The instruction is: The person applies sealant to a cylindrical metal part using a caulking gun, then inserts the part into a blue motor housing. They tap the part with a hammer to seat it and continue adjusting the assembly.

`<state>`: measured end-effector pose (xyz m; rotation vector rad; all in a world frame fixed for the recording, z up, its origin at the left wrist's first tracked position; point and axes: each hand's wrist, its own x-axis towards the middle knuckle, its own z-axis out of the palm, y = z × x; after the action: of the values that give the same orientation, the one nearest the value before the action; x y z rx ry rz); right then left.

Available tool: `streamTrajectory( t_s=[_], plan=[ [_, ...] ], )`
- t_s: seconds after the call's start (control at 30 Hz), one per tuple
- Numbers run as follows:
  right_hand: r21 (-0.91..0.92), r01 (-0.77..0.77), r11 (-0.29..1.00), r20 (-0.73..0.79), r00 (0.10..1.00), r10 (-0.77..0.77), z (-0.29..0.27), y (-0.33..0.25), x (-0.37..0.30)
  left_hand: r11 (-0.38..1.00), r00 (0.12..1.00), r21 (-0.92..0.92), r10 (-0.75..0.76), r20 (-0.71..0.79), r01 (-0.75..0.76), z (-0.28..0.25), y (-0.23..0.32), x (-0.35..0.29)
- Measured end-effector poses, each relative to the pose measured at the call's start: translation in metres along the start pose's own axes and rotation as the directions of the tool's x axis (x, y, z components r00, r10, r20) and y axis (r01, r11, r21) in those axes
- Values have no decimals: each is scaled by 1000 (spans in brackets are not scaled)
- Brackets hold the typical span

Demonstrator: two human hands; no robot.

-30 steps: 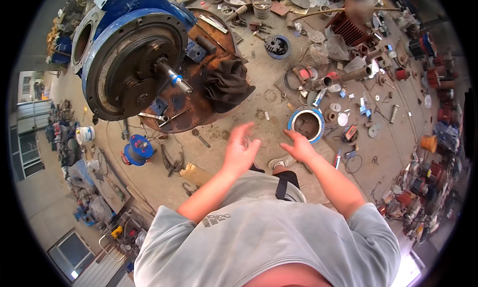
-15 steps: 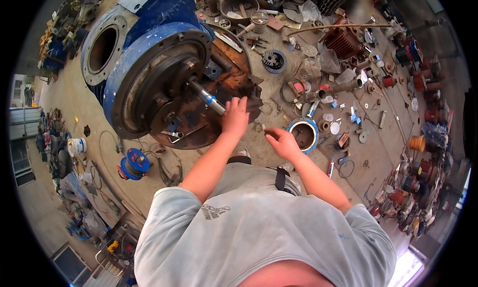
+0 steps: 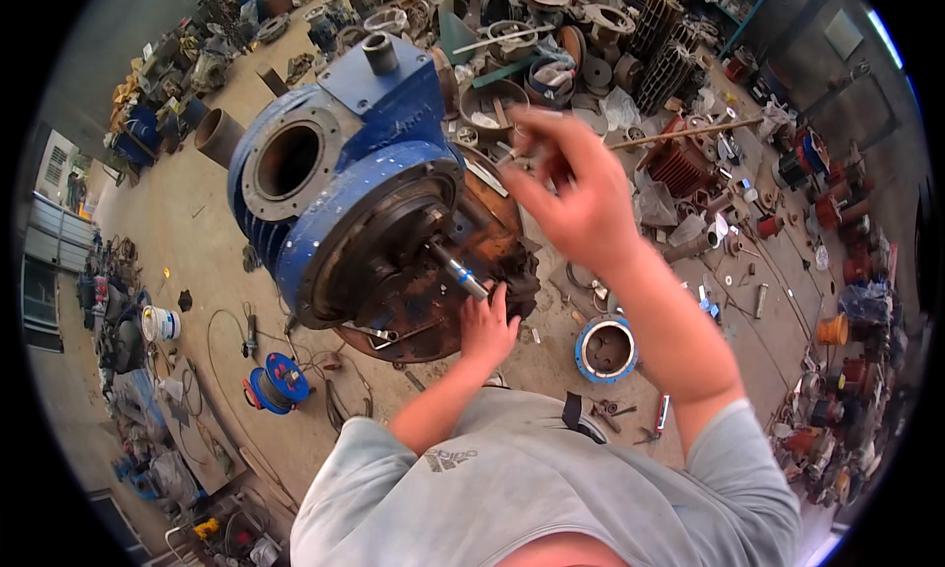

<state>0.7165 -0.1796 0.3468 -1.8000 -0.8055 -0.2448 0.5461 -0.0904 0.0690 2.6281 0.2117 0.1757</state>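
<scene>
My left hand point(image 3: 489, 329) lies with fingers spread at the free end of a bright metal shaft point(image 3: 463, 275) with a blue band. A dark crumpled clump point(image 3: 524, 277) is beside its fingertips; whether they touch it I cannot tell. The shaft juts from the dark, greasy round face of a big blue machine housing point(image 3: 394, 178), above a rusty round plate point(image 3: 418, 333). My right hand point(image 3: 581, 198) is raised toward the upper middle, blurred, its thumb and fingers apart and no object visible in them.
A blue-rimmed ring flange point(image 3: 606, 350) lies right of my left hand, with a caulking tube point(image 3: 661, 414) near it. A blue cable reel point(image 3: 279, 382) stands at left, cables around it. Metal parts crowd the far floor, crossed by a long rod point(image 3: 689, 132).
My right hand has risen from beside the ring flange, up and away from me. My left hand stays by the shaft end, its fingers now spread. The view has shifted, showing more of the housing.
</scene>
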Motion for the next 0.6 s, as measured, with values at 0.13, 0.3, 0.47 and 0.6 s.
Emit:
streamTrajectory(
  t_s=[0.13,0.3,0.47,0.6],
  plan=[
    [-298,255,920,114,966,-232,51,-12,114,972,999,-233,30,11,-26,-29,-13,-45],
    [-578,47,814,272,953,138,108,-12,172,849,987,-504,-134,89,161,-66,-37,-101],
    [-484,155,861,230,972,-46,112,18,176,712,947,-639,-309,87,291,-98,-48,-130],
    [237,-128,963,228,971,73,69,-42,70,551,936,-814,-352,-26,184,-139,-33,-132]
  ],
)
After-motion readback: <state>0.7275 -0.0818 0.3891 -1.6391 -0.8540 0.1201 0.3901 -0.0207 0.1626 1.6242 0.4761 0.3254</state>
